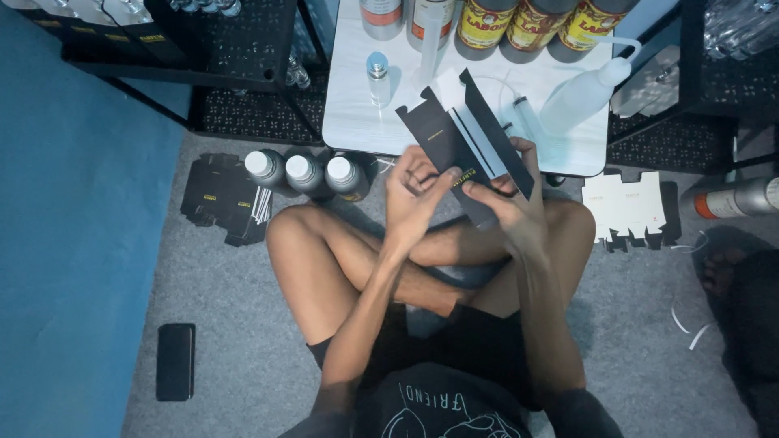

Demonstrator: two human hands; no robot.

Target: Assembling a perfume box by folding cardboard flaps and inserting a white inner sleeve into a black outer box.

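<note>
**Folding a black carton, half formed**

We sit cross-legged on the grey carpet (pixel 243 357) with a black carton (pixel 462 146) held up in front of us, just near the low white table (pixel 349 122). Our left hand (pixel 414 191) is curled round the carton's near end, fingers bent and pinching its left edge. Our right hand (pixel 507 199) grips the right side, thumb on the front panel and fingers wrapped behind; both hands are closed on the card.

The carton is partly shaped, by our judgement: its panels stand at angles and a pale inner face shows, but the far flaps are loose and it is not yet a closed box. Nothing sits inside it that we can see. A stack of flat black blanks (pixel 223 199) lies on the carpet to the left, and more blanks (pixel 629 207), pale side up, lie to the right, so plenty looks left to fold.

Room is tight far of us: the table edge lies close behind the carton, with a small vial (pixel 378 77), a syringe (pixel 526 113) and a squeeze bottle (pixel 584 93) on top. 3 capped bottles (pixel 307 172) stand just left of our knee. A phone (pixel 175 361) lies well clear, near left.
</note>
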